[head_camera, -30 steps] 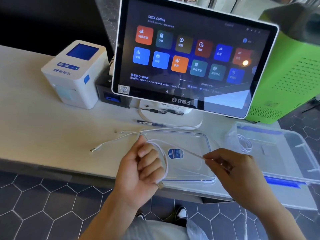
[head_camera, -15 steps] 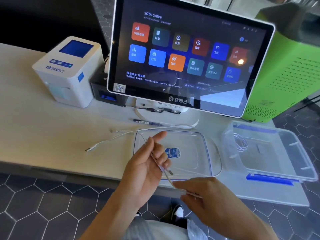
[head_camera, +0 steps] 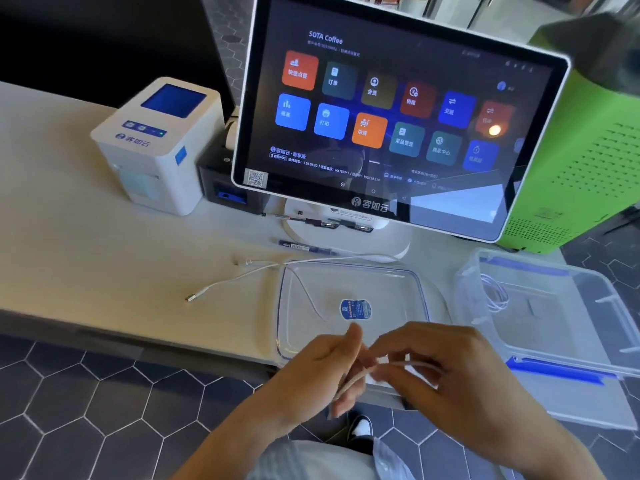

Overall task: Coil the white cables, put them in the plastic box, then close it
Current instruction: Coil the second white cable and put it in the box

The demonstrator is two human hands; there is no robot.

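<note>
A white cable (head_camera: 242, 278) trails from the counter over the clear lid (head_camera: 412, 289) and down into my hands. My left hand (head_camera: 325, 368) and my right hand (head_camera: 440, 368) meet at the counter's front edge, both pinching a doubled stretch of that cable between them. Its far plug lies on the counter to the left. The clear plastic box (head_camera: 595, 306) stands open at the right with a blue clasp on its near side; a coiled white cable (head_camera: 495, 294) lies inside at its left end.
A large touch screen on a white stand (head_camera: 381, 109) rises behind the lid. A white label printer (head_camera: 156, 147) and a black printer sit at the left, a green machine (head_camera: 588, 161) at the right. Pens lie by the stand's foot.
Both hands have come together near the counter's front edge, the right one moving up and left. More cable has been drawn in; the stretch over the lid is shorter.
</note>
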